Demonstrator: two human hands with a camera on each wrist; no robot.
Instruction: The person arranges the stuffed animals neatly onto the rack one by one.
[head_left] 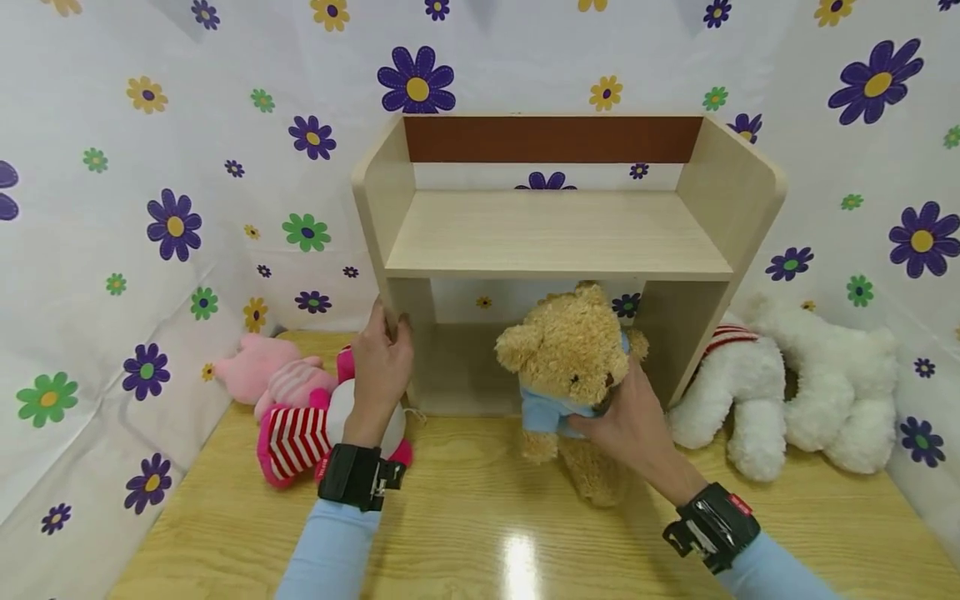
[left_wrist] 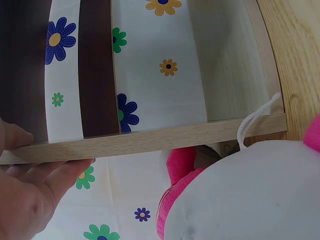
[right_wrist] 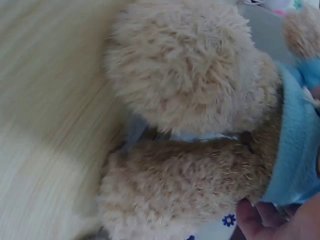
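Note:
A light wooden two-tier shelf (head_left: 558, 233) stands on the table. My left hand (head_left: 381, 371) grips the front edge of its left side panel (left_wrist: 165, 137); in the left wrist view the thumb lies on the inner face and the fingers (left_wrist: 60, 177) on the outer one. My right hand (head_left: 637, 425) holds a tan teddy bear (head_left: 558, 346) in a blue top around its body, in front of the lower compartment. The bear is upright with its head tilted. In the right wrist view its furry legs (right_wrist: 175, 185) and the blue top (right_wrist: 295, 145) show close up.
Left of the shelf lie a pink plush pig (head_left: 255, 367) and a white-and-pink plush toy with red-striped parts (head_left: 296, 442). White plush toys (head_left: 832, 392) sit against the right side. Flower-printed cloth (head_left: 225, 167) hangs behind the wooden table (head_left: 465, 500).

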